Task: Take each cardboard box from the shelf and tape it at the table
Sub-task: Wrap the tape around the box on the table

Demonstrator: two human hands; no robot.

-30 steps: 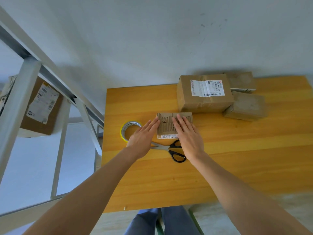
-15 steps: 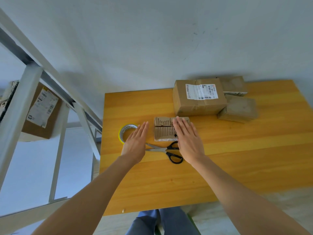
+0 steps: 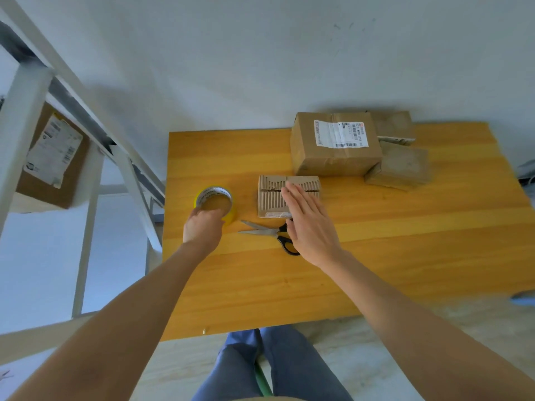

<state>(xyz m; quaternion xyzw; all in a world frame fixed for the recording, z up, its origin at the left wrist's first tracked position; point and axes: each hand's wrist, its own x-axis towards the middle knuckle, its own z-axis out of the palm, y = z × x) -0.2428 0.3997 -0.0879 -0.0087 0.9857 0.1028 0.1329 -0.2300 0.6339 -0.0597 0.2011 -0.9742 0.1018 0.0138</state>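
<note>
**Op:** Head view, what's the state?

**Eng:** Your left hand (image 3: 202, 227) has its fingers curled over the near rim of the yellow roll of packing tape (image 3: 215, 201). The roll is near the left edge of the orange wooden table (image 3: 376, 256). It reads as a grip, but I can't tell if the roll is off the surface. Your right hand (image 3: 311, 227) is flat with straight fingers and grasps nothing. Its fingertips rest on top of the small flat corrugated cardboard box (image 3: 273, 198).

**Op:** Where's that box?

**Eng:** Mid-table, just right of the tape roll. It's directly in front of the large brown cardboard box with the white shipping label (image 3: 333, 157). A slit runs left-right across its top, probably the flap seam. The steel scissors with black handles (image 3: 267, 232) lie just on your side of it, with the handles partly under your right hand.

**Op:** How do I do this step well?

**Eng:** My read is that you're fetching tape.
- Press down with the right palm so the seam closes before any tape lands.
- Find the tape end first, then bring the roll over.
- Run the strip along the seam and past both ends.
- The scissor blades point toward your left hand, so lift the roll over them rather than dragging it.

**Op:** Anything else?

**Eng:** A grey-brown cardboard box (image 3: 401, 166) touches the labelled one on its right. A labelled brown box (image 3: 52, 160) sits on the white metal shelf (image 3: 20, 125) at far left. It's likely next in the queue.
</note>
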